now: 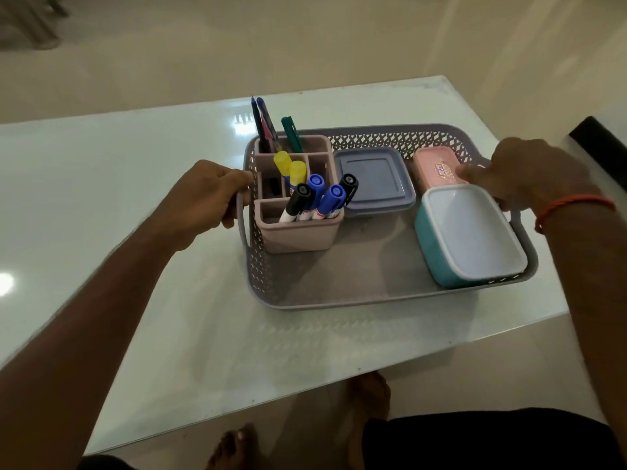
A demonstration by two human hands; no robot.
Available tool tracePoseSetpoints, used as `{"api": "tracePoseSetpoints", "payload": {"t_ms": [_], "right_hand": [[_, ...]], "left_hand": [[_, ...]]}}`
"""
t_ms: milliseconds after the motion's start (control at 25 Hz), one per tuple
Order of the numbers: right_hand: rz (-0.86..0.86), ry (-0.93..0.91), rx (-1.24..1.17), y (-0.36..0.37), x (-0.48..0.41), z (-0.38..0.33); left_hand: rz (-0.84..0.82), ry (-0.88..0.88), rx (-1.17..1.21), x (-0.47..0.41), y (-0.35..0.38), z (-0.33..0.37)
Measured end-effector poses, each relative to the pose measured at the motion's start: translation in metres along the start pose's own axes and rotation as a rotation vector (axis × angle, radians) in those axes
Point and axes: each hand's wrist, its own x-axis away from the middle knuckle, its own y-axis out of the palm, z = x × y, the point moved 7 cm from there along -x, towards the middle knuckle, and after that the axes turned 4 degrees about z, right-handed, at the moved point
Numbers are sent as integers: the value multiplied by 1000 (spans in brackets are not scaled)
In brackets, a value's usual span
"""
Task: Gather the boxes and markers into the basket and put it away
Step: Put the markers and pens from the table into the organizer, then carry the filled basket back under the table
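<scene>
Both hands grip the basket point(390, 293) at its short ends. Left hand point(203, 201): fingers curled closed around the loop handle on the left wall, thumb side up. Right hand point(529, 174): fingers folded over the right rim at the handle, fingertips reaching inward and touching the pink box point(437, 167); a red thread sits on that wrist.

Basket rests flat on the table point(118, 198), near its front right corner. Grey plastic, lattice walls, shallow.

Contents, left to right:
- pen holder point(298, 232), upright against the left wall, divided into compartments. Front compartment: four markers point(325, 201), two with blue caps, two with black, leaning. Middle: two yellow-capped sticks. Back: pens and a green-handled item, standing tall.
- blue box point(373, 178), lid on, just right of the holder at the back.
- pink box, back right corner.
- teal box point(471, 235) with a white lid, front right, tilted against the right wall.

Table: pale glossy top, light reflections on it. Floor: beige tile. Bare feet visible below the table's near edge.
</scene>
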Motion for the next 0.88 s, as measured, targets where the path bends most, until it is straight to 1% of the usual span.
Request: {"api": "tracePoseSetpoints", "payload": {"t_ms": [120,200,280,360,440,520,680,800,880], "right_hand": [[11,-38,-20,2,-1,-6],[36,-85,5,2,-2,-16],[0,-156,0,8,-3,-28],[-44,-242,-64,16,-2,-42],[-37,-289,-181,19,0,-53],[18,-287,-310,18,3,-62],[175,-247,-429,15,2,-71],[206,-229,-482,19,-2,-80],[209,-222,-497,26,-4,-87]], "left_hand": [[71,-4,7,-3,0,0],[159,-43,5,-6,-7,-7],[254,-90,20,-8,-20,-17],[332,-134,76,-8,-35,-28],[385,-163,135,-8,-48,-39],[413,-176,158,-6,-56,-46],[481,-216,271,-4,-63,-54],[528,-250,416,-2,-62,-64],[584,-225,453,1,-64,-71]]}}
